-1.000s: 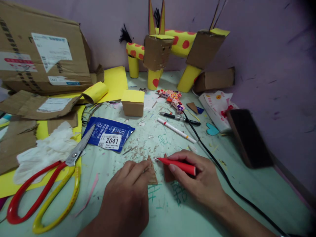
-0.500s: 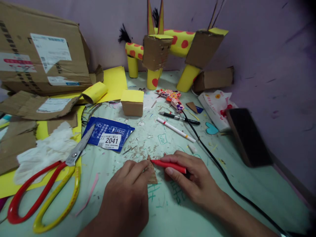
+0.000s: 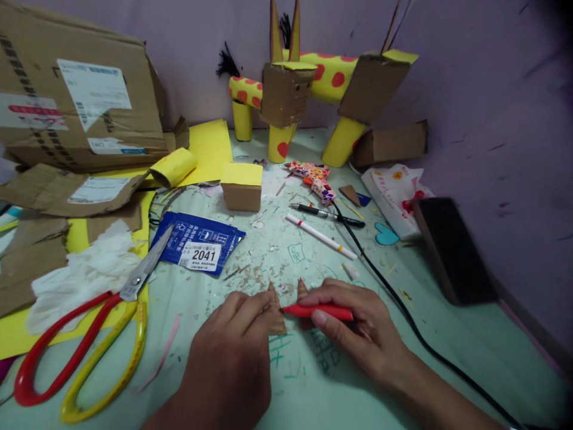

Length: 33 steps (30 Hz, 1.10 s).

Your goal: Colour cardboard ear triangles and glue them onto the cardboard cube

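Red marker (image 3: 329,312) in right grip (image 3: 347,319).

Home-type craft corner: scribbled desk (image 3: 313,388) against purple wall (image 3: 192,60), scissors (image 3: 138,278), cut cardboard (image 3: 67,191), spotted paper animals (image 3: 289,95).

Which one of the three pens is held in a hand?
The red pen: the right hand holds it, tip at the cardboard piece by the left hand. The black pen and the white pen lie on the table.

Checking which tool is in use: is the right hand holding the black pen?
No, the right hand grips a red marker, while the black pen lies on the table.
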{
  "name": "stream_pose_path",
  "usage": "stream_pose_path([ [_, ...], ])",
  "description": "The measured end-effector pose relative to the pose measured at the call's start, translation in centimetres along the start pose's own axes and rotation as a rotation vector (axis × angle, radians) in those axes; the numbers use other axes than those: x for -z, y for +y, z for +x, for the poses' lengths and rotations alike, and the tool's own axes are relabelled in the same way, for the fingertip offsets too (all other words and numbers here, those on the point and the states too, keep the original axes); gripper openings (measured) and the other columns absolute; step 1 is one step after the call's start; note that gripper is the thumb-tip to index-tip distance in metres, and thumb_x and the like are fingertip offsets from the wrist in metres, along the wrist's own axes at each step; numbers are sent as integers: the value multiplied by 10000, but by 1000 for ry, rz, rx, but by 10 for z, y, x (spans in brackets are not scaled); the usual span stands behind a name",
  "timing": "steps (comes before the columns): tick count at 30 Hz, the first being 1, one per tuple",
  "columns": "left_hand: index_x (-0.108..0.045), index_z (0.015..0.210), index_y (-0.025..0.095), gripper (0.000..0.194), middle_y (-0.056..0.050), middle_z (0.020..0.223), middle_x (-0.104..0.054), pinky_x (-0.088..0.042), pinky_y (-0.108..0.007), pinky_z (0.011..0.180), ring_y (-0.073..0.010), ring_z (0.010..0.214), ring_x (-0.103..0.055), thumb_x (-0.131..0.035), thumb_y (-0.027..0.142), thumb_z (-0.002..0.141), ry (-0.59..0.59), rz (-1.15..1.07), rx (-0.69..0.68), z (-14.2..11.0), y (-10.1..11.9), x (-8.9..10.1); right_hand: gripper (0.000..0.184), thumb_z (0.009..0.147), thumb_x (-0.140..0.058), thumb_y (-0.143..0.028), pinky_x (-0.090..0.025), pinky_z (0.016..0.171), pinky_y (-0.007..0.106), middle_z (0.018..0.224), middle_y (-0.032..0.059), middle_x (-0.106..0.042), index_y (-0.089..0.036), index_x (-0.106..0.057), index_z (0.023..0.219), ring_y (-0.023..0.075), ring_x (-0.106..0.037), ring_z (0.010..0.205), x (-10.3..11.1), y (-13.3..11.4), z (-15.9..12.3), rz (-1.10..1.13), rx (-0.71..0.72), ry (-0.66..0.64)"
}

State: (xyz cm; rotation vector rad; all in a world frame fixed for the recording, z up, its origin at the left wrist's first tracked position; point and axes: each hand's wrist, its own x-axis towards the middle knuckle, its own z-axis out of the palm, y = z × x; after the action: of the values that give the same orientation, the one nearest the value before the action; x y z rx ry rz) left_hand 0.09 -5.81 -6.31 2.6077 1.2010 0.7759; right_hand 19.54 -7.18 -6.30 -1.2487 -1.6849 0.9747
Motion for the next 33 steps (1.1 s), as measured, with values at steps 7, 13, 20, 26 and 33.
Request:
stream_pose_path([
  [7,-676,936,157,339,-51,984,-701,-560,-365,673,-215,819,-576,-427,58,730,-3,-12,7,-1,1,0,212,856,-542,-174,-403,550,278,678,23,-586,-166,-701,996,152,-549,610,-3,-1,0,-83,14,-13],
  [13,-666,973,148,359,-54,986,-700,-558,-364,671,-215,810,-571,-432,48,719,-3,-3,0,-2,0,-1,176,855,-531,-216,-392,559,288,699,30,-629,-171,-700,871,159,-568,622,2,0,-2,-17,-14,-15],
  [20,-663,966,164,333,-46,1012,-694,-556,-363,689,-212,830,-573,-434,59,747,-8,-17,6,-2,0,-1,190,855,-539,-197,-399,544,278,670,21,-590,-167,-700,950,151,-545,599,-1,-1,-2,-77,5,-1],
  [26,-651,996,132,363,-68,1012,-686,-554,-371,696,-218,837,-556,-428,41,724,-19,-8,-8,-4,-1,-3,183,838,-523,-223,-400,563,298,675,45,-637,-152,-689,812,174,-577,620,3,-1,-4,-27,-16,-38],
  [33,-613,1051,173,382,-49,1066,-660,-529,-382,734,-224,886,-540,-419,45,748,-40,-37,47,-9,0,-7,169,844,-528,-184,-404,551,276,662,24,-618,-160,-692,876,150,-563,595,0,-2,-2,-94,13,-25],
])
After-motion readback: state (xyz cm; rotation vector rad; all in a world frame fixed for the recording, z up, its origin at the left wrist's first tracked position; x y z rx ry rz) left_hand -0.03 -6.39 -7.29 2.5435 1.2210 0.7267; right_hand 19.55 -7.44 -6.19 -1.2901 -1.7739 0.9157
